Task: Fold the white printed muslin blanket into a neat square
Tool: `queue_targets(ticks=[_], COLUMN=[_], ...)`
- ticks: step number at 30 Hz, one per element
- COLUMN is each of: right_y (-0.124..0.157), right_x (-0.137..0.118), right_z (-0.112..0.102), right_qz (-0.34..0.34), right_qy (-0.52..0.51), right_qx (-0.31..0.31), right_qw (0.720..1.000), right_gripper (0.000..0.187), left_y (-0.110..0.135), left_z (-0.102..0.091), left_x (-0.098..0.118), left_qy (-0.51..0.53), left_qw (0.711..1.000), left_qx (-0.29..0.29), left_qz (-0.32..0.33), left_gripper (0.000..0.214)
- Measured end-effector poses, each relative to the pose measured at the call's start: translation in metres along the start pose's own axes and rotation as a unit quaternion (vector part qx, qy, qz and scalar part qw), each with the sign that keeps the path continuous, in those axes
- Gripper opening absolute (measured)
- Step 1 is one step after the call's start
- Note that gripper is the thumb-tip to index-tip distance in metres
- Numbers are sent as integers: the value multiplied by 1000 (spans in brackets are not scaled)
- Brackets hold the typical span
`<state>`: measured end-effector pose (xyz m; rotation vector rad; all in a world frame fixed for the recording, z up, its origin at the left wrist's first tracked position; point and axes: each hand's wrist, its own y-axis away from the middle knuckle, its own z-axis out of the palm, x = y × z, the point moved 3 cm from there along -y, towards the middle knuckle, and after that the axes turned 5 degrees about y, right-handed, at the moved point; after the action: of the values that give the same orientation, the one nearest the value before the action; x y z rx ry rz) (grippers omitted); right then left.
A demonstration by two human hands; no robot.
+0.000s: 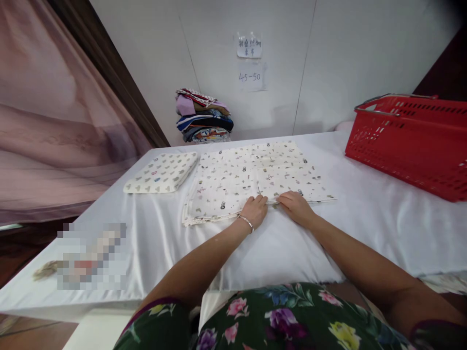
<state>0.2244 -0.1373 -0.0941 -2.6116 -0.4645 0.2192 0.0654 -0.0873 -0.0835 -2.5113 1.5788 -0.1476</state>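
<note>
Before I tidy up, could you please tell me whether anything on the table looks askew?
The cloth pile by the wall looks untidy, its edges unaligned. The spread cloth shows uneven layers at its near-left corner. No spill or damage is visible.

Cloth [237, 180] on table [386, 228], folded cloth [160, 172] left, basket [408, 146] right; fabrics [205, 120] behind, apparently against wall [146, 63]

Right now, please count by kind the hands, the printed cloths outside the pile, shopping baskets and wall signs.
Left hand, right hand: 2
Larger printed cloth, smaller printed cloth: 2
Red shopping basket: 1
Upper paper sign, lower paper sign: 2
Total: 7
</note>
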Motion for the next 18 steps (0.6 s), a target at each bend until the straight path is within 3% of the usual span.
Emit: queue_targets(ticks=[4,8,18], right_y=[1,1,7], right_x=[0,-4,-11], right_z=[-2,-5,-8], right_qz=[1,-4,-27], right_qy=[1,2,-34], right_qx=[21,27,-30], right_qw=[1000,1000,999], right_gripper=[24,23,25], left_y=[2,14,15], left_z=[-6,-8,-2], left_x=[5,4,-1], left_qy=[59,130,202], left_qw=[997,985,967], left_qx=[49,112,132], left_qz=[16,-25,-84], left_gripper=[18,10,8])
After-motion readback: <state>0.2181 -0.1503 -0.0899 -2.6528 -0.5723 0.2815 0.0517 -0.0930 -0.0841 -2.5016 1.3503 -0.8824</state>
